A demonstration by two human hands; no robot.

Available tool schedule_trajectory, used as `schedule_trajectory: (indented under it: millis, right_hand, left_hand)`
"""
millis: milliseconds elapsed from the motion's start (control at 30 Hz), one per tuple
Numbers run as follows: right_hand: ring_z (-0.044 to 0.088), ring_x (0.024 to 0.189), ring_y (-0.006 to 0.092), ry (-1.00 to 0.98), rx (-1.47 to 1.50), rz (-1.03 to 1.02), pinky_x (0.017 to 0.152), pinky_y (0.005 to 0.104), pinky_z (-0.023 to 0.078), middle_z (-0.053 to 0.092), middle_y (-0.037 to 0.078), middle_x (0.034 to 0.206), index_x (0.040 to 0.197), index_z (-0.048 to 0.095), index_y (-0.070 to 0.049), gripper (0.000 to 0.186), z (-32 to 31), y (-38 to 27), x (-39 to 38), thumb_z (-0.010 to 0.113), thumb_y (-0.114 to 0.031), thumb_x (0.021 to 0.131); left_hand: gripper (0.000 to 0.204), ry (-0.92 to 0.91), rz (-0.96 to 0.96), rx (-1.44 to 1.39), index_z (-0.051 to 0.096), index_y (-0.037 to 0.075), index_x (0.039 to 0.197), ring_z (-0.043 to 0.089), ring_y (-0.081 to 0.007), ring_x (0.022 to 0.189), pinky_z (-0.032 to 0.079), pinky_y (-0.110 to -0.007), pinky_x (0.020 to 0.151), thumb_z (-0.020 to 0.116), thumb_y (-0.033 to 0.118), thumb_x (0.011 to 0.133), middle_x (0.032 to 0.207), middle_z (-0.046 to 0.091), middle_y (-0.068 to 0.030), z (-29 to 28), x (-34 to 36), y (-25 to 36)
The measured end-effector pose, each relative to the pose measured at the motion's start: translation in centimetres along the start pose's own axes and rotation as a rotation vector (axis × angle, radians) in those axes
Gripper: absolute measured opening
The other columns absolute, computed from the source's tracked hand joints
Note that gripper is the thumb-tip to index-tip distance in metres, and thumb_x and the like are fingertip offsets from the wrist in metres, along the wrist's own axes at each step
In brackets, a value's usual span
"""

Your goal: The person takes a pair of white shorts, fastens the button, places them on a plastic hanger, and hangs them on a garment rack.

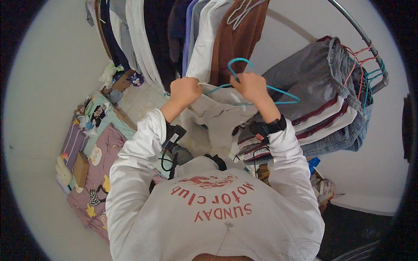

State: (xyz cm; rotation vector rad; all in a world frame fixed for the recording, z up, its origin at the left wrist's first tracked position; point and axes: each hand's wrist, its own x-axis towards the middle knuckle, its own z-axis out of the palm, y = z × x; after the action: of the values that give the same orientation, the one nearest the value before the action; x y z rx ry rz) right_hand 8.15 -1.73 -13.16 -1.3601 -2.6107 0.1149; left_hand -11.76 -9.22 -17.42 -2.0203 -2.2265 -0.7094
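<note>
In front of my chest hangs a pale grey-beige garment (pixel 213 117), its kind unclear among the folds. My left hand (pixel 186 92) is closed on its upper edge. My right hand (pixel 252 89) grips a teal clothes hanger (pixel 285 92) just below its hook. One end of the hanger sticks out bare past my right wrist. Its other end runs toward my left hand and passes behind or into the cloth; I cannot tell which. Whether my right fingers also pinch some of the garment is hidden.
A row of hanging clothes, with a brown garment (pixel 237 41) at its right end, is ahead. On the right, grey trousers (pixel 300 65) and jeans (pixel 363 130) hang from a metal rail (pixel 359 26). A bed with a pink-purple cover (pixel 106 148) and soft toys lies left.
</note>
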Motion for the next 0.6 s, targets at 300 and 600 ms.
schedule_trajectory:
  millis: [300, 600]
  right_hand:
    - [0.055, 0.075, 0.0349, -0.037, 0.210, 0.200, 0.066, 0.0420, 0.043, 0.057, 0.018, 0.076, 0.077, 0.059, -0.006, 0.038, -1.5, 7.0, -3.1, 0.041, -0.039, 0.075]
    - [0.045, 0.050, 0.0162, 0.316, 0.789, 0.344, 0.050, 0.0290, 0.033, 0.050, 0.005, 0.053, 0.062, 0.054, -0.002, 0.037, -3.1, 10.5, -4.8, 0.039, -0.031, 0.080]
  left_hand:
    - [0.023, -0.041, -0.126, 0.066, 0.061, 0.004, 0.064, 0.056, -0.0334, 0.061, 0.045, -0.040, 0.056, 0.047, 0.022, 0.061, 0.065, 0.056, -0.0197, -1.0, 0.7, -1.7]
    - [0.025, -0.153, -0.250, 0.079, 0.062, 0.007, 0.070, 0.056, -0.0341, 0.068, 0.044, -0.042, 0.062, 0.046, 0.022, 0.060, 0.072, 0.058, -0.0187, -1.5, 0.3, -3.6]
